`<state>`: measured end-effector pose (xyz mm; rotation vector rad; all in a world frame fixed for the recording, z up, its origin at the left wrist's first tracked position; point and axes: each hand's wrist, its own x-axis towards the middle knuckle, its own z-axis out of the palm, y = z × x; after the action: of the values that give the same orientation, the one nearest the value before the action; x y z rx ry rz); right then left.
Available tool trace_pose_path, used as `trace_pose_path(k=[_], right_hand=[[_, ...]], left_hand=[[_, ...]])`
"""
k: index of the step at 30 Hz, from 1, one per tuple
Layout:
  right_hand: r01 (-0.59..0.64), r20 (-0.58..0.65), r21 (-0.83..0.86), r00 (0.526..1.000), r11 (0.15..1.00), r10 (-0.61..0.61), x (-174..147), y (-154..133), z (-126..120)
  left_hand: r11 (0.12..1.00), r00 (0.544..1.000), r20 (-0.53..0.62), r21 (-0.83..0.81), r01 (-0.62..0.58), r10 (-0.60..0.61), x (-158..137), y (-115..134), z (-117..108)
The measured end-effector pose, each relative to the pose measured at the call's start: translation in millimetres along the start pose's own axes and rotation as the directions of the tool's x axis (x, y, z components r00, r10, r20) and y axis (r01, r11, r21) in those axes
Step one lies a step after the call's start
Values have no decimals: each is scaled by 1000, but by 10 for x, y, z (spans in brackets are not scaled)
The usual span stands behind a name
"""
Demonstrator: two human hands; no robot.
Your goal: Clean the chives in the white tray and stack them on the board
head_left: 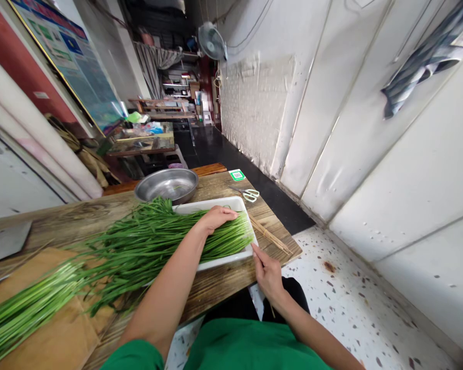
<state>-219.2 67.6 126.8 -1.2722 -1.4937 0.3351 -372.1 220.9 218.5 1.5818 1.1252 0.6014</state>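
Long garlic chives (150,231) lie across a white tray (237,203), their pale cut ends toward its right side and their leaves spilling out to the left. Over the pale end of the chives reaches my left hand (216,219), with fingers closed on some stems. At the tray's near right corner, my right hand (268,270) has thumb and fingers pinched together beside the stem ends. What it pinches is too small to make out; a thin tan strand hangs below that hand. Tied tan straw strips (270,235) lie right of the tray.
Behind the tray are a steel basin (166,185) and white-handled scissors (250,195). A second chive bunch (34,298) lies on brown cardboard (61,329) at left, near a cleaver blade (7,242). The wooden table (212,280) ends at right. A cluttered table (142,149) stands behind.
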Motion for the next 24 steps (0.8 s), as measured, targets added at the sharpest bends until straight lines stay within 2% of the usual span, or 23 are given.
trace_pose_path(k=[9, 12, 15, 19, 24], right_hand=[[2, 10, 3, 1000, 1000, -2, 21, 14, -34], [11, 15, -9, 1000, 1000, -11, 41, 5, -45], [16, 20, -28, 1000, 999, -15, 66, -16, -66], [42, 45, -8, 998, 999, -42, 106, -54, -122], [75, 85, 41, 993, 996, -78, 149, -88, -197]], left_hand=[[995, 998, 38, -86, 49, -46, -46, 58, 11], [978, 987, 145, -183, 99, -72, -105, 116, 27], [959, 964, 264, -262, 110, -39, -156, 171, 26], [963, 947, 315, -230, 139, -61, -148, 209, -13], [964, 900, 428, -200, 178, -77, -91, 235, -67]])
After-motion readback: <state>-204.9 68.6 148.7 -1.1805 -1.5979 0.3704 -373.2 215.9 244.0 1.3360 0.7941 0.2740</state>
